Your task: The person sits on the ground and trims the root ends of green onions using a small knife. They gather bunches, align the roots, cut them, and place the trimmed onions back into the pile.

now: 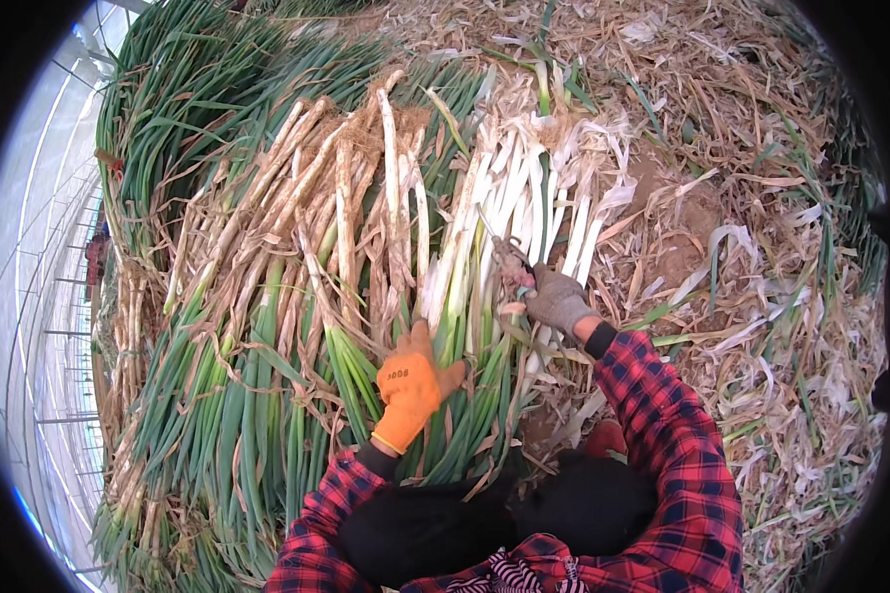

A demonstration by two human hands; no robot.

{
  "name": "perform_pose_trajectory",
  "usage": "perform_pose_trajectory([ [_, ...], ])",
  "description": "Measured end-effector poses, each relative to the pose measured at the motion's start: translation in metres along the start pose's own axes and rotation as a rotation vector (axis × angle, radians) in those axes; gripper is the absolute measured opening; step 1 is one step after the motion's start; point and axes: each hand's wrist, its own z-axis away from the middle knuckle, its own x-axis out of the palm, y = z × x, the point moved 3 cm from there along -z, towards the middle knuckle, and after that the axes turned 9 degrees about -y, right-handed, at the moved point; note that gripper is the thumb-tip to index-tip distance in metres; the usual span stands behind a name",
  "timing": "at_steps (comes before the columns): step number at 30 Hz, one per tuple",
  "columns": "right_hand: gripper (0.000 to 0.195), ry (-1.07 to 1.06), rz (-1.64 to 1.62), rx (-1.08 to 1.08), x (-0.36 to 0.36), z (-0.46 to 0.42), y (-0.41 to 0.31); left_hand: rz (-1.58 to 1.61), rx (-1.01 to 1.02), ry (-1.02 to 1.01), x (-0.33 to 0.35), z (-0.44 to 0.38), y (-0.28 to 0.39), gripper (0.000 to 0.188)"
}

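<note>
My left hand (409,376), in an orange coated glove, lies back-up on the leafy parts of the large green onions, its thumb spread to the right. Under its fingertips the pale stalks turn green. My right hand (558,298), in a grey-brown knit glove, is closed on a ragged pinkish-grey bundle (510,268), perhaps cloth-wrapped; its exact kind is unclear. That bundle is over peeled white green onions (510,191), whose roots point away from me. Left of them lie unpeeled green onions (345,207) with soil-stained stalks and dry brown leaves.
Dry husks and peelings (719,244) cover the ground on the right. A heap of green onion leaves (170,111) rises at the far left. Beyond it stands a translucent greenhouse wall (41,296) with metal framing. My dark-clothed knees (586,504) are close below my hands.
</note>
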Motion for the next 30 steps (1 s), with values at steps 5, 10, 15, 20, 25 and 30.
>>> perform_pose_trajectory([
  [5,0.047,0.118,-0.004,0.032,-0.042,-0.035,-0.002,0.026,-0.024,-0.054,0.002,-0.001,0.003,0.083],
  [10,0.059,0.165,-0.108,0.127,-0.070,-0.046,0.004,0.063,0.025,-0.064,0.013,-0.008,-0.003,0.082],
  [15,0.064,-0.101,0.033,0.046,-0.021,0.010,-0.010,0.047,0.012,-0.108,0.016,-0.007,-0.006,0.086],
  [20,0.050,0.111,0.027,0.092,-0.060,-0.020,-0.001,0.130,0.095,-0.079,0.018,0.003,0.005,0.080],
  [25,0.056,0.240,0.075,0.105,-0.092,-0.051,0.001,0.168,0.064,-0.154,0.014,0.002,0.016,0.078],
  [30,0.051,0.166,0.117,0.064,-0.076,-0.054,-0.002,0.244,0.084,-0.139,0.018,0.003,0.009,0.083],
])
